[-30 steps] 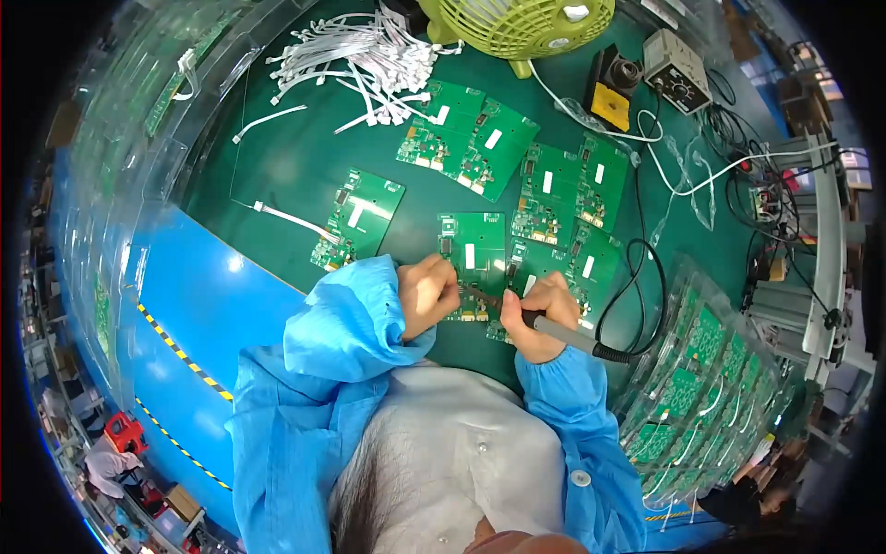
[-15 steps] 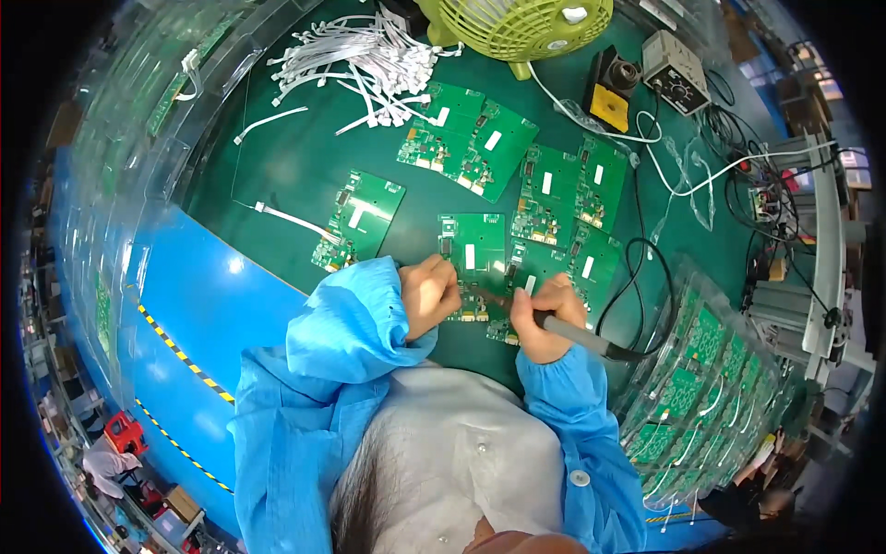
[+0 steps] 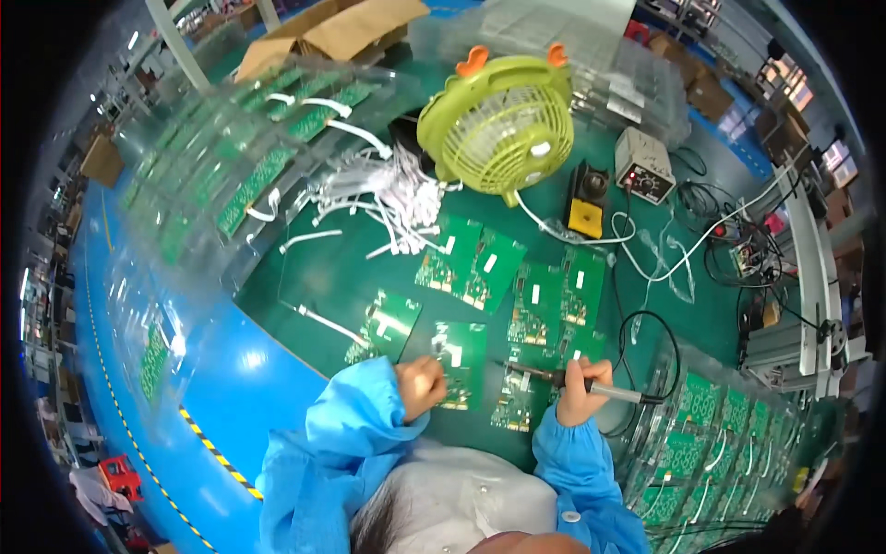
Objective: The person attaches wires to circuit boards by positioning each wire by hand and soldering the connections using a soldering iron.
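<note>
My right hand (image 3: pixel 583 391) grips a soldering iron (image 3: pixel 616 393) like a pen, its thin tip pointing left over the gap between two green circuit boards. Beneath that tip and to its right lies one circuit board (image 3: pixel 519 397), partly covered by the iron. My left hand (image 3: pixel 422 385) is closed at the left edge of another circuit board (image 3: pixel 469 355); whatever its curled fingers pinch is hidden. Further left, a white cable (image 3: pixel 330 325) reaches a third circuit board (image 3: pixel 392 319).
Several more circuit boards (image 3: pixel 535 294) lie beyond my hands. A heap of white cables (image 3: pixel 392 198), a green fan (image 3: pixel 503 129), a yellow-based iron stand (image 3: pixel 586 214) and a soldering station (image 3: pixel 643 166) stand at the back. Clear trays of boards (image 3: pixel 706 443) flank the mat (image 3: pixel 305 268).
The view has tilted up, showing more of the far bench. My right hand has drawn the soldering iron's tip away from the board by my left hand, toward the right. My left hand stays beside that board.
</note>
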`<action>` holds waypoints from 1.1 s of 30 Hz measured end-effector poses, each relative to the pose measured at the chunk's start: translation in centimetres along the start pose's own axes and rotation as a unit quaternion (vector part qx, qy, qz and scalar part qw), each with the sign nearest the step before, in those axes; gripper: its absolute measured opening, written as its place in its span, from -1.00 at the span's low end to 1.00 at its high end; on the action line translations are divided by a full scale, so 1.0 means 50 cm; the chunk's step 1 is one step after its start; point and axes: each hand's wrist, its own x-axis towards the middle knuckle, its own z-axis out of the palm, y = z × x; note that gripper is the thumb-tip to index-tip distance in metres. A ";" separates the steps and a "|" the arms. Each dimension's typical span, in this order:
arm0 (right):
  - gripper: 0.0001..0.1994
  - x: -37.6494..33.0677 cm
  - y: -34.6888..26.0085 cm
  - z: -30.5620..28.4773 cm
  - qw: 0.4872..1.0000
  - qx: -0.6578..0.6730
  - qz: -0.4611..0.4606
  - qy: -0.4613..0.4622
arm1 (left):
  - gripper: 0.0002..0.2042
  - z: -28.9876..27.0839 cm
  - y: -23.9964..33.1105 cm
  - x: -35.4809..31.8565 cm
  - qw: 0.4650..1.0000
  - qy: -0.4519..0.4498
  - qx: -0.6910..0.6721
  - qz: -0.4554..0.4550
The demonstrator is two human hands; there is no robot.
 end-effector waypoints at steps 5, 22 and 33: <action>-0.75 -0.005 0.012 -0.013 0.999 -0.006 0.000 0.032 | -0.92 -0.065 -0.068 -0.016 0.994 0.071 0.061 -0.057; -0.76 -0.002 0.001 -0.001 0.999 -0.023 0.010 0.042 | -0.63 0.008 -0.115 0.196 0.974 0.121 0.163 0.096; -0.76 0.008 -0.006 -0.008 0.999 -0.014 0.019 0.044 | -0.67 -0.037 -0.099 0.157 0.990 -0.001 0.124 0.060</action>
